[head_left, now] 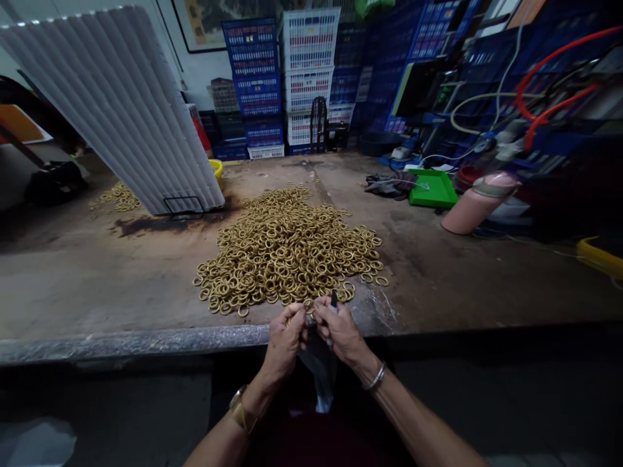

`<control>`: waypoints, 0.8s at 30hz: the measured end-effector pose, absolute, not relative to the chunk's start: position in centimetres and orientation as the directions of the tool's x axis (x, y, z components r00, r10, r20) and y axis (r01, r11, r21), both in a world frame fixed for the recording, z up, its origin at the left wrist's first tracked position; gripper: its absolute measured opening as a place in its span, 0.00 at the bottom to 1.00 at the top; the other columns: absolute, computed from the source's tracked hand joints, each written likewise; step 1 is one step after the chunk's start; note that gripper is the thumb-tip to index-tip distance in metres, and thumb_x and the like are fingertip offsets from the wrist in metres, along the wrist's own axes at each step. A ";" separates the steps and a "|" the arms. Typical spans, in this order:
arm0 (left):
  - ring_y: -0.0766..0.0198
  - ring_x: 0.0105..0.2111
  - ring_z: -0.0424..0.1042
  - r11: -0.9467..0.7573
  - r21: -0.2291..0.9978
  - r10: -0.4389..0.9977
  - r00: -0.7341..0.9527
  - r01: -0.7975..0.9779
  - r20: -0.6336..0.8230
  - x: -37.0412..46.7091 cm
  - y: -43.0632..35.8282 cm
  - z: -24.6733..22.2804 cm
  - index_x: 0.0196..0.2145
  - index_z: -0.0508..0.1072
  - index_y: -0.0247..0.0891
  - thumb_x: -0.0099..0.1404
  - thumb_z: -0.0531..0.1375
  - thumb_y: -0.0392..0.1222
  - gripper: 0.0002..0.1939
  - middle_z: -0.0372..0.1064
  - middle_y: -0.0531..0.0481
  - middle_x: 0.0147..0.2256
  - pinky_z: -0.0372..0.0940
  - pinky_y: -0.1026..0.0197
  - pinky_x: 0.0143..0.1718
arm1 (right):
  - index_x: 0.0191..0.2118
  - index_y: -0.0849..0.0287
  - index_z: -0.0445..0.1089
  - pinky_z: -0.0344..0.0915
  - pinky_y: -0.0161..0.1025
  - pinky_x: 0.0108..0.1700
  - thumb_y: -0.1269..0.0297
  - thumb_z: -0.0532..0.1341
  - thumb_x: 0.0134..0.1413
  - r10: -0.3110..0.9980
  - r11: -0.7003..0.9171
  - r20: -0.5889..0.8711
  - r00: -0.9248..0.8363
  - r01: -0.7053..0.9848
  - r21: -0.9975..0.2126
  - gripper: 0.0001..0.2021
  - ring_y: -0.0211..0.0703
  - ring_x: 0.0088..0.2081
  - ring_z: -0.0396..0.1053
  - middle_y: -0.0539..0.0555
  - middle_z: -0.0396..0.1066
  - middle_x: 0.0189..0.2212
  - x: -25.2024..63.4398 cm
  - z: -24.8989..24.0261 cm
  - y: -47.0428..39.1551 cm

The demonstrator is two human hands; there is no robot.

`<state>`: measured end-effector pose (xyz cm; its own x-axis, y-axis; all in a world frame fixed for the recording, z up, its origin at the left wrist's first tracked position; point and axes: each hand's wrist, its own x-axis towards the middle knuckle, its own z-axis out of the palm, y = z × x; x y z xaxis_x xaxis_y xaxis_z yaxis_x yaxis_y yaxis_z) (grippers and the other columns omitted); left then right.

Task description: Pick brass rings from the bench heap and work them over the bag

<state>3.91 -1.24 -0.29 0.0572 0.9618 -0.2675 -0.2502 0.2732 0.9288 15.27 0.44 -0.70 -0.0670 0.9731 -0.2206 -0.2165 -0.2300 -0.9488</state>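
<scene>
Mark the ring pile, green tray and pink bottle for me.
Pile of gold-coloured rings (pixel 292 253): head view, middle of the heap.
Green tray (pixel 440 187): head view, bare inner floor.
Pink bottle (pixel 464 211): head view, side of the body.

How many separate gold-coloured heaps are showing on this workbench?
2: a large heap of rings in the middle, and a smaller heap at the left, partly behind the white ribbed panel, which may hide more.
</scene>
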 end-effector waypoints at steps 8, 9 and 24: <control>0.70 0.19 0.57 0.043 0.999 0.999 -0.023 0.009 -0.043 3.2 -1.5 0.0 0.24 0.70 0.36 0.56 0.57 0.46 0.11 0.59 0.56 0.18 0.54 0.68 0.22 | 0.32 0.59 0.65 0.57 0.30 0.24 0.60 0.55 0.47 0.997 0.034 0.018 -0.078 0.214 -0.976 0.08 0.33 0.22 0.58 0.46 0.62 0.20 15.9 -0.9 0.8; 0.69 0.21 0.59 -0.005 0.999 1.000 -0.021 0.053 0.006 3.1 -1.5 0.1 0.24 0.71 0.36 0.55 0.57 0.45 0.10 0.61 0.55 0.20 0.55 0.68 0.25 | 0.33 0.58 0.66 0.58 0.31 0.27 0.60 0.55 0.48 0.991 0.098 0.069 -0.111 0.279 -0.955 0.09 0.33 0.24 0.60 0.47 0.63 0.22 16.0 -0.7 0.8; 0.75 0.14 0.53 0.270 0.947 0.957 0.157 -0.172 -0.244 2.8 -2.5 1.2 0.27 0.64 0.36 0.57 0.56 0.50 0.13 0.57 0.58 0.18 0.51 0.71 0.15 | 0.26 0.60 0.63 0.52 0.28 0.20 0.56 0.53 0.51 0.970 -0.072 -0.089 -0.224 0.083 -0.994 0.12 0.30 0.17 0.54 0.44 0.59 0.16 15.3 -0.3 0.6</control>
